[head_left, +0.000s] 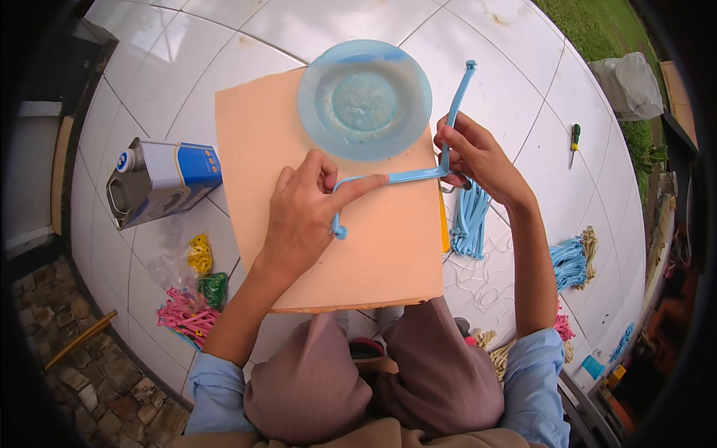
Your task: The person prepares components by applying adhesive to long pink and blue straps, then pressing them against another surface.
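A light-blue rubbery strap [414, 176], shaped like a flip-flop strap with knobbed ends, stretches between my hands above a peach-coloured board [343, 261]. My left hand [302, 205] is closed on its left part, index finger extended along it; one knob hangs below that finger. At the strap's bend, my right hand [478, 157] pinches it between thumb and fingers, and the other arm of the strap sticks up past the fingertips. A dark curved thing by my right fingers is too hidden to name. Beyond my hands, a translucent blue plate [411, 112] rests on the board.
A metal can [164, 179] stands left on white tiles. Nearby lie bags of yellow [199, 254] and green bits, and pink straps [190, 317]. At right are blue strap bundles [470, 220], loose white string [482, 280], a screwdriver [574, 142] and a whitish plastic bag [631, 86].
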Demonstrator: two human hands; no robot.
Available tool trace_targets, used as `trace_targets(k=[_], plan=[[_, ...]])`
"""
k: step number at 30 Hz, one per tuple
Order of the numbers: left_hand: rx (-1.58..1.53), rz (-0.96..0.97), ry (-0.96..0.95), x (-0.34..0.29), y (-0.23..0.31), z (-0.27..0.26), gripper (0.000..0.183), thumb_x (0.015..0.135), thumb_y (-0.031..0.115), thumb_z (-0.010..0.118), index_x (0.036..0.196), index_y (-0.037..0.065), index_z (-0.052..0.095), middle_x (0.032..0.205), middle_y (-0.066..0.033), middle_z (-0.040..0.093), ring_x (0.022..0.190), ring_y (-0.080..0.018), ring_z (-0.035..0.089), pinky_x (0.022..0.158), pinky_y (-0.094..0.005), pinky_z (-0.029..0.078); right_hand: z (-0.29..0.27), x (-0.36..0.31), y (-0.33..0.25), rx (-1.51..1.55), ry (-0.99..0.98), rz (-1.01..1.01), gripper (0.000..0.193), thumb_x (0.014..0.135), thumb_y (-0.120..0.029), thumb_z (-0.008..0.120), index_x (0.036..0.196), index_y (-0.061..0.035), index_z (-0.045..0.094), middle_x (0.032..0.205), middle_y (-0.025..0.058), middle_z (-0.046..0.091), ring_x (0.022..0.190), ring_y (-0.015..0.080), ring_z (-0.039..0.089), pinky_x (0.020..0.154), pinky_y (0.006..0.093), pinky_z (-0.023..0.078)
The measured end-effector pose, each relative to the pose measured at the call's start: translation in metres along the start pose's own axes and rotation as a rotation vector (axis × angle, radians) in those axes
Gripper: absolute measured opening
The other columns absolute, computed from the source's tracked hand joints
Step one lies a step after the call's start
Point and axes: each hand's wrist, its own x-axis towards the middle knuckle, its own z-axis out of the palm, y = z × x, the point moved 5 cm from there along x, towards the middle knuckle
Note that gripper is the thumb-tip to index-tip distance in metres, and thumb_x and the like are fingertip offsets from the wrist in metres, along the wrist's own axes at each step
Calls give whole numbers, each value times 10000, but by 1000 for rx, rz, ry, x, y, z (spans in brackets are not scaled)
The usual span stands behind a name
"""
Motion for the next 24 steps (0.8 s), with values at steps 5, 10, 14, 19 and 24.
trace_targets(k=[5,10,14,19,24], plan=[[-34,12,25,0,-2,1,500,628,-12,596,1028,275,686,768,-31,362,689,-189,426,607,-290,405,-3,0,1,-50,-59,-50,295,877,-315,604,968,-66,477,682,-24,475,505,25,469,416,171,325],[-40,2,20,-1,-3,1,503,625,-16,595,1023,277,688,767,-32,364,692,-191,432,610,-294,414,0,-3,-7,-68,-52,-47,284,845,-259,653,969,-74,476,789,-15,489,515,33,488,414,172,334],[-38,-2,21,-1,-3,3,506,626,-16,594,1024,281,687,769,-33,367,693,-193,432,617,-300,416,-4,-1,-4,-77,-65,-44,277,848,-247,647,961,-68,469,815,-9,477,526,39,503,431,172,366],[-38,-5,15,0,-2,2,512,629,-29,581,1021,282,687,774,-34,374,694,-194,430,625,-297,415,2,-3,-10,-134,15,-57,482,843,-210,649,1218,-15,417,836,4,426,550,48,521,469,169,428],[24,9,19,0,0,4,508,616,-28,593,1009,279,689,802,-31,388,706,-194,431,635,-293,399,10,-11,-16,-213,173,-137,611,868,-151,605,1364,-68,256,848,16,388,578,60,533,497,203,467]])
